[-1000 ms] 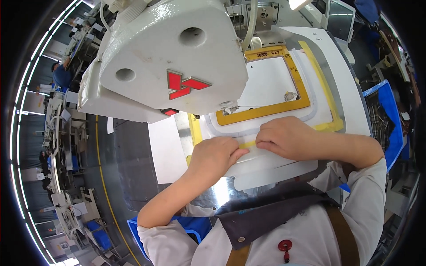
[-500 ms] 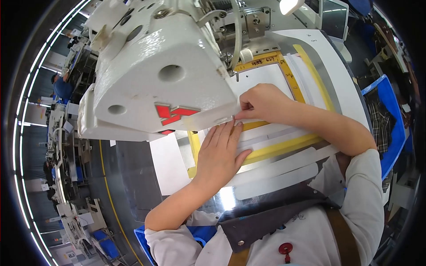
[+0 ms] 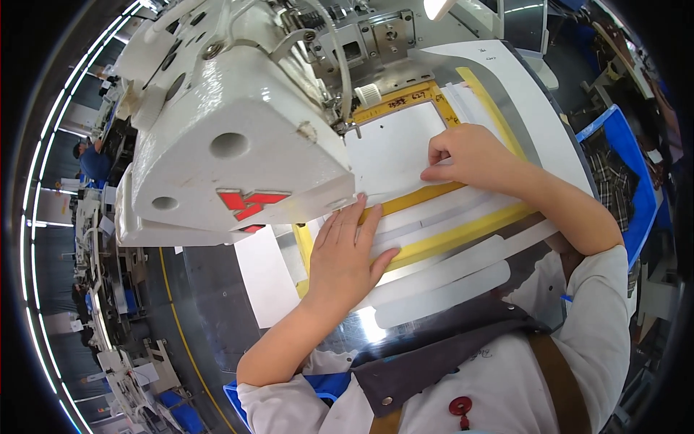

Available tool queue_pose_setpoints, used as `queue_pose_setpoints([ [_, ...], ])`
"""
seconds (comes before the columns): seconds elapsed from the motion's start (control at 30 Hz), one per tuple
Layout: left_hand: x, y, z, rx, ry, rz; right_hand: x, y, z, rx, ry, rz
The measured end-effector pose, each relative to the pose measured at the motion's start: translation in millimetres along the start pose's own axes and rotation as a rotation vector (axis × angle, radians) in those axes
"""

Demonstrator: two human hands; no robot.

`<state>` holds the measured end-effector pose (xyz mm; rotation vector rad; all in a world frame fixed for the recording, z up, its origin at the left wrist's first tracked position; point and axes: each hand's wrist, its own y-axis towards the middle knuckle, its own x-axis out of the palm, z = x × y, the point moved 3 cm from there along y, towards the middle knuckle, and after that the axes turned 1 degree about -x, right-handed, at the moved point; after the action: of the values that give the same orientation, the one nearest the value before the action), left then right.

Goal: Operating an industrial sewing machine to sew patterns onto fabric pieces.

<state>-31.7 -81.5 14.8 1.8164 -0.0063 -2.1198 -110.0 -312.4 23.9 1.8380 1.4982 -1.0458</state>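
My left hand [image 3: 345, 259] lies flat with fingers spread on the near-left part of a yellow-edged template [image 3: 423, 197]. Its fingertips reach the near edge of a white sheet [image 3: 394, 148] inside the template's frame. My right hand [image 3: 470, 160] hovers over the sheet's right side, thumb and fingers pinched together. A small white bit shows at the pinch, but I cannot make out what it is. Just left of the sheet stands a white sewing machine head [image 3: 289, 155], its needle area [image 3: 349, 126] above the sheet's far-left corner.
Pale strips [image 3: 441, 293] lie on the shiny table in front of me. A blue bin [image 3: 632, 188] with plaid cloth stands at the right. A lamp [image 3: 438, 9] glows at the back. Far left, a person [image 3: 94, 160] sits among other machines.
My right hand has moved right, away from my left fingertips and across the white sheet. My left hand stays flat on the template. The whole view has shifted slightly.
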Motion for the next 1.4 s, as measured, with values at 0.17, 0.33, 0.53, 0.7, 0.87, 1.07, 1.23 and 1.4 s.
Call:
queue_pose_setpoints([
  [0.17,-2,0,-1,0.007,0.036,0.012,-3,-5,11,0.015,-0.038,0.029],
  [0.33,-1,1,2,0.002,0.038,0.014,-2,-11,18,0.007,-0.091,0.217],
  [0.53,-3,-5,3,0.050,0.058,0.092,-14,-20,23,-0.100,0.393,0.451],
  [0.7,-10,-10,16,0.193,-0.055,0.173,-14,-27,12,-0.413,0.099,0.384],
  [0.87,-12,-13,24,0.284,-0.096,0.182,-21,-29,24,-0.502,0.013,0.299],
  [1.07,-10,-11,24,0.323,-0.144,0.215,-8,-24,8,-0.569,-0.202,0.122],
  [1.23,-80,-52,0,0.125,-0.012,0.389,9,-44,-28,-0.729,-0.113,0.052],
  [1.4,-153,-216,-91,-0.471,0.122,1.462,59,-84,-61,-0.871,-0.108,-0.390],
])
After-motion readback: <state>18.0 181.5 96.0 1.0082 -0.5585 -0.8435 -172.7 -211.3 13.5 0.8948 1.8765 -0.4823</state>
